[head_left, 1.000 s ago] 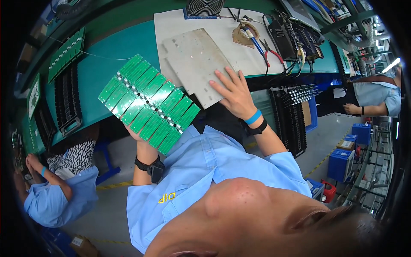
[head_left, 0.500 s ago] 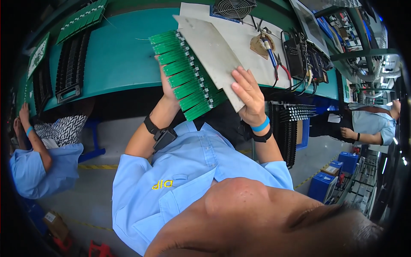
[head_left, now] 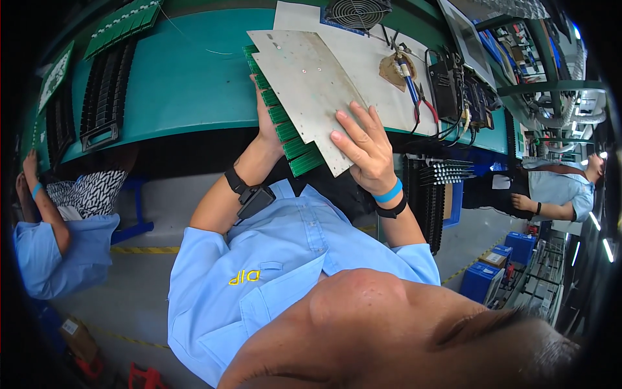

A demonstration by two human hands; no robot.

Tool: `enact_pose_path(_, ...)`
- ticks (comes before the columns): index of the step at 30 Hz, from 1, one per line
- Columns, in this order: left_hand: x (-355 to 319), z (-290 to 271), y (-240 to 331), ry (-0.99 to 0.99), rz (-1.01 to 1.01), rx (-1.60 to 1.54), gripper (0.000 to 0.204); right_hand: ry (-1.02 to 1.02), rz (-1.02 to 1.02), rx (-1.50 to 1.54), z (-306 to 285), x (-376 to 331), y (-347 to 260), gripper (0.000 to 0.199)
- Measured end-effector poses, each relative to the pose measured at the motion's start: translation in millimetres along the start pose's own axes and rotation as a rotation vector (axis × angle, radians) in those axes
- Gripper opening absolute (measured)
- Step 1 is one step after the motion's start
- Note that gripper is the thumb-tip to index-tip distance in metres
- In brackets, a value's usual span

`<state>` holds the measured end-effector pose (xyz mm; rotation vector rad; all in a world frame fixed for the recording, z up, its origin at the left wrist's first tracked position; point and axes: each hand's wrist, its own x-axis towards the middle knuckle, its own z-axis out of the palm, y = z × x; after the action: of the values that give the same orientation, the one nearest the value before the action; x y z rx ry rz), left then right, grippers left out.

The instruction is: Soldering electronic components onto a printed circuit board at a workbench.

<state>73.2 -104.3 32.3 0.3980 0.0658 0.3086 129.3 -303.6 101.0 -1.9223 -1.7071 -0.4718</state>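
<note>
A flat grey metal plate (head_left: 308, 84) lies over a panel of green circuit boards (head_left: 299, 153), whose left edge sticks out from under it in a row of strips. My left hand (head_left: 266, 120) grips the panel from the left and below, its fingers mostly hidden behind the boards. On the plate's lower right part rests my right hand (head_left: 366, 146), fingers spread over the top face, thumb out of sight at the edge. Plate and panel are held together above the table's front edge, tilted.
Black slotted racks (head_left: 103, 97) and another green board panel (head_left: 123, 27) stand at the left. On a white sheet lie a fan (head_left: 356, 14), a soldering iron (head_left: 408, 78) and red-handled pliers (head_left: 426, 107). Co-workers (head_left: 71, 243) are at both sides.
The metal plate has come down over the boards, covering the row of white connectors that showed before. My right hand has shifted slightly left and down with it.
</note>
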Motion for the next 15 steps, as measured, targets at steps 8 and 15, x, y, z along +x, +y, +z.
enact_pose_path(8,3.0,-1.9,-4.1,-0.017,-0.009,0.035,0.101,-0.053,0.02,-0.019,-3.5,4.7,-4.5,0.057)
enact_pose_path(15,2.6,-6.8,-6.2,-0.019,-0.057,-0.001,0.102,-0.115,0.041,0.027,-6.8,4.4,-7.7,0.062)
